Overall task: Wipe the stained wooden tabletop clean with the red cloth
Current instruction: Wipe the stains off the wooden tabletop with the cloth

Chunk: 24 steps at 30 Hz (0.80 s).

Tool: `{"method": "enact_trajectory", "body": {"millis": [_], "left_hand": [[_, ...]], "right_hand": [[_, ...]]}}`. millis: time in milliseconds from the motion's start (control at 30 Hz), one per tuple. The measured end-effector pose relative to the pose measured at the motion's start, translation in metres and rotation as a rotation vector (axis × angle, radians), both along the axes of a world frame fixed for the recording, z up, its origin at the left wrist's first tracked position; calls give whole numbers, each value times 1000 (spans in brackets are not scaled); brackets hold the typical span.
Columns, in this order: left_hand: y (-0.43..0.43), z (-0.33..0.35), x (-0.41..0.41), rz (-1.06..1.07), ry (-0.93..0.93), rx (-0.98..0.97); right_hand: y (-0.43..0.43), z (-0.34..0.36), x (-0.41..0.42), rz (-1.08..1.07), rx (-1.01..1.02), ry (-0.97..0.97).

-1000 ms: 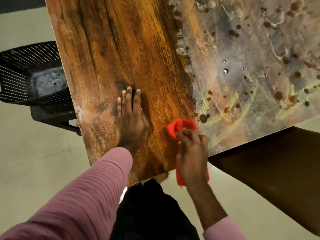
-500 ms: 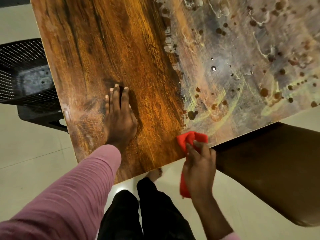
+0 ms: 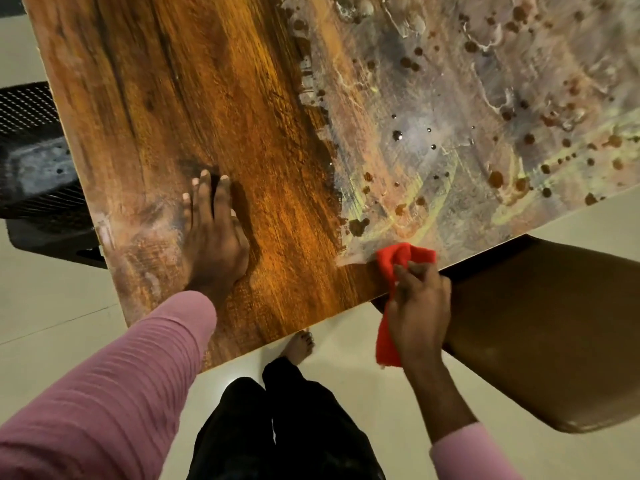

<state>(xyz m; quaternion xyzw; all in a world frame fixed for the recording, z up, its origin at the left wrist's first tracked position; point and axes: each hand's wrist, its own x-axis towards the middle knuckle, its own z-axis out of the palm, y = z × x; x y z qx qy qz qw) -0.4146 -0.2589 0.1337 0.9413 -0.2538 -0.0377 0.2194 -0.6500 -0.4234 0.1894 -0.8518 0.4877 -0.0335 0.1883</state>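
The red cloth (image 3: pixel 403 256), bright and bunched, sits on the tabletop's (image 3: pixel 207 98) near edge at four o'clock, its tail hanging below; the right hand (image 3: pixel 419 313) grips it, fingers curled; the left hand (image 3: pixel 214 240) lies flat at nine o'clock, fingers straight and close; stains (image 3: pixel 450 116) spread toward one o'clock.

Tabletop (image 3: pixel 207 98) stained; red cloth (image 3: pixel 401 258), left hand (image 3: pixel 214 244) atop.

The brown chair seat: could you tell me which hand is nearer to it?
Right. The right hand, gripping the red cloth, is right beside the brown chair seat; the left hand rests flat on the tabletop, well to its left.
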Motion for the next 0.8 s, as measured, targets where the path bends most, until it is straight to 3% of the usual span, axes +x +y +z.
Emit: {"method": "enact_trajectory", "body": {"millis": [67,233,467,567,733,800], "left_hand": [[0,-1,0,5,5,6],[0,-4,1,-2,1,12],[-1,-3,0,6,-16,23],[-2,-1,-1,7,-5,40],[0,-3,1,0,1,68],[1,-4,2,1,11,75]], "right_hand": [[25,0,8,61,18,-22],[53,3,3,523,37,-9],[-27,5,33,75,-13,49],[5,7,57,182,-8,-9],[11,5,51,685,25,-22],[-20,4,46,644,-30,12]]}}
